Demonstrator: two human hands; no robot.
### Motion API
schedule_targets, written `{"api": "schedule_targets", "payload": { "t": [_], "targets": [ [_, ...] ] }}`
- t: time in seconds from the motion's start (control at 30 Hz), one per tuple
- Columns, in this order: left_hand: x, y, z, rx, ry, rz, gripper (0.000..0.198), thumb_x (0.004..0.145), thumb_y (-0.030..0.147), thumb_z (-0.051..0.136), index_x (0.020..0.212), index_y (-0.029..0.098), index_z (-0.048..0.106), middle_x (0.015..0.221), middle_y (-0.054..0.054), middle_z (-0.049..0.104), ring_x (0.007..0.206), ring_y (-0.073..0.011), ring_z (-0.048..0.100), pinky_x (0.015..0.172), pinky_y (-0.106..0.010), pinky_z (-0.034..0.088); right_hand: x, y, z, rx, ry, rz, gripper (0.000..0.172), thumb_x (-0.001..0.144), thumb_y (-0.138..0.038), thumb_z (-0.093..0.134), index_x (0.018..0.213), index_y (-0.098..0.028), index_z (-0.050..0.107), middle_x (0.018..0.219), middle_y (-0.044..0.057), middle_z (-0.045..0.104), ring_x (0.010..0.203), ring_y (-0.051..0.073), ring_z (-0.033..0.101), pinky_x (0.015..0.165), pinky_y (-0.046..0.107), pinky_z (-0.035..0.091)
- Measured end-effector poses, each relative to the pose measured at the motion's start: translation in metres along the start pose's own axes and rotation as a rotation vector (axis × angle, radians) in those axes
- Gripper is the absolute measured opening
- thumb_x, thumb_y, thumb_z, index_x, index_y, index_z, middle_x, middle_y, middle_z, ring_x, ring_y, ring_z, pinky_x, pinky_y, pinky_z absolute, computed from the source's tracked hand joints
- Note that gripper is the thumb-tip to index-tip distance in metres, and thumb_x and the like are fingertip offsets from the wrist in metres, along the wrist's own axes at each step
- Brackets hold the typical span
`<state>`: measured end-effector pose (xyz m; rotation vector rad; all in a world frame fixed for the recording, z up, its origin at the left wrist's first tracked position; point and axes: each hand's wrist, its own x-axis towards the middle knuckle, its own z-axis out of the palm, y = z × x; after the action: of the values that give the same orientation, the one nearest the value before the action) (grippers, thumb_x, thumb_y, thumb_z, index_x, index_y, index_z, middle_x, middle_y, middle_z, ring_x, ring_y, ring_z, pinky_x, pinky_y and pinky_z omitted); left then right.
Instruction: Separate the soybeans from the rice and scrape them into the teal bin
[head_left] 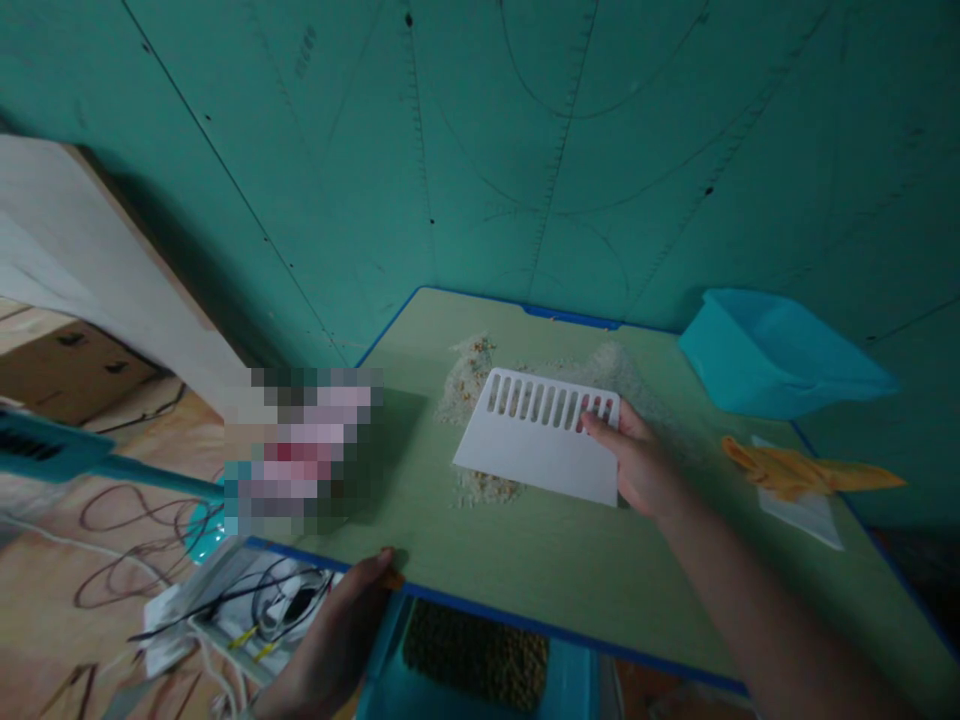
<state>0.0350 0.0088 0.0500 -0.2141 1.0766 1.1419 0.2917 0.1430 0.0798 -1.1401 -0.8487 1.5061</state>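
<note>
My right hand is closed on the slotted side of a white plastic plate, thumb over the slots. The plate stands tilted over the table, amid piles of whitish grains. One pile, mixed with orange-brown bits, lies behind its left end; a smaller pile shows below its lower edge. My left hand grips the table's front blue edge, its thumb on top and most fingers hidden. Something small and orange shows by that thumb, too unclear to name.
A turquoise bin and an orange cloth over a white sheet sit on the right. At left are a blurred-out pinkish item and a turquoise slotted scoop. Below the front edge stands a blue tub of brown pellets, beside cables.
</note>
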Motion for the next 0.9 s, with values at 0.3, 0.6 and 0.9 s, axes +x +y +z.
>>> {"api": "schedule_targets", "payload": {
  "t": [0.3,0.6,0.9],
  "targets": [
    [0.004,-0.001,-0.007,0.040,-0.007,0.011,0.021,0.076,0.014,0.059,0.096,0.016,0.066,0.077,-0.004,0.073,0.079,-0.0212,0.068,0.082,-0.031,0.051,-0.004,0.000,0.006,-0.010,0.027,0.025,0.030,0.060,-0.032,0.075,0.081,-0.023,0.055,0.068,-0.005,0.061,0.062,0.013,0.057,0.063,0.028,0.042],
    [0.003,-0.002,-0.003,0.075,-0.066,0.028,0.025,0.078,0.016,0.055,0.101,0.016,0.064,0.086,-0.004,0.073,0.085,-0.0222,0.067,0.085,-0.033,0.049,-0.007,0.003,0.008,-0.003,0.005,0.039,0.032,0.059,-0.032,0.075,0.082,-0.024,0.055,0.070,-0.005,0.061,0.062,0.013,0.056,0.063,0.028,0.042],
    [0.002,-0.003,-0.001,0.132,-0.042,0.043,0.018,0.078,0.017,0.056,0.093,0.014,0.065,0.078,-0.006,0.073,0.078,-0.0227,0.068,0.080,-0.034,0.052,-0.014,0.005,0.014,-0.020,-0.046,0.079,0.033,0.059,-0.033,0.074,0.085,-0.024,0.055,0.072,-0.004,0.062,0.064,0.014,0.057,0.063,0.028,0.043]
  ]
}}
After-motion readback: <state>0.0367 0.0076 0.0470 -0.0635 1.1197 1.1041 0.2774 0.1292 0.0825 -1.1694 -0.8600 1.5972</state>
